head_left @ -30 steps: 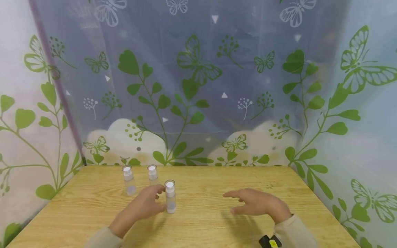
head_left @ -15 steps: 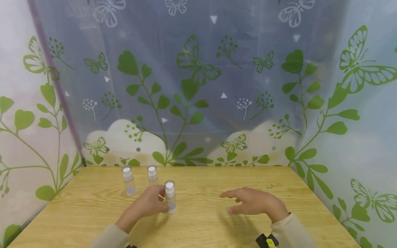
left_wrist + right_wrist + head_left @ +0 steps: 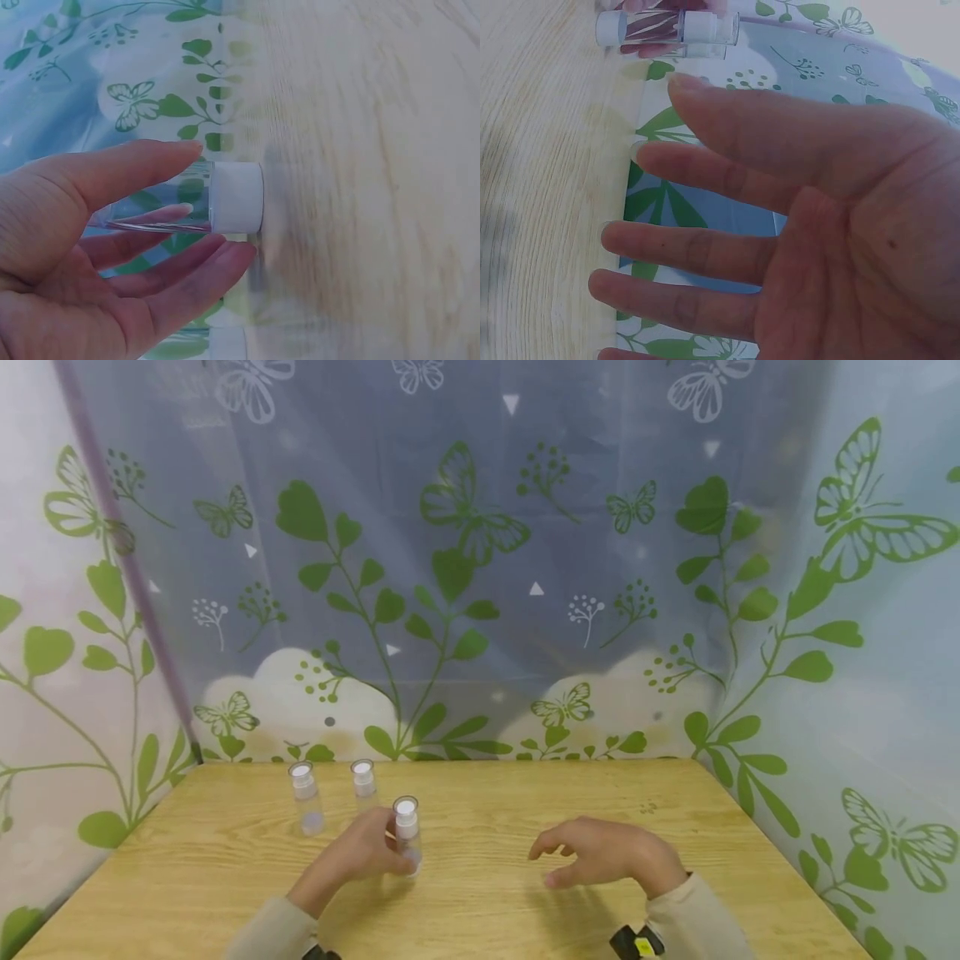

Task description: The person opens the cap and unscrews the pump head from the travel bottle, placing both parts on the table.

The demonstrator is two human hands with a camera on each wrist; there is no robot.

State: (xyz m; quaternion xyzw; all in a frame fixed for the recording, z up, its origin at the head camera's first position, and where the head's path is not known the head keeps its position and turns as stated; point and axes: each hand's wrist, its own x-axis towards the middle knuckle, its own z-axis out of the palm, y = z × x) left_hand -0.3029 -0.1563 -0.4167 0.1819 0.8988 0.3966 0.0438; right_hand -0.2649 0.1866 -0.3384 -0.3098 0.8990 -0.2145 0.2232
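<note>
Near the middle of the table a small clear bottle (image 3: 406,823) with a white collar under a clear cap stands upright. My left hand (image 3: 366,846) holds it from the left, thumb on the near side and fingers curled behind. In the left wrist view the thumb and fingers lie about the clear body, above the white base (image 3: 237,197), which is right at the tabletop. My right hand (image 3: 606,855) hovers over the table to the right, fingers loosely bent and apart. Its palm (image 3: 817,247) shows bare in the right wrist view.
Two similar bottles stand behind and left of the left hand: one at the far left (image 3: 306,795), one closer to it (image 3: 363,780), its lower part overlapped by the hand. The wooden table (image 3: 480,910) ends at a leaf-and-butterfly patterned curtain (image 3: 480,635).
My left hand has moved slightly right and its thumb and fingers have come round the bottle. My right hand has shifted a little left, its fingers more bent.
</note>
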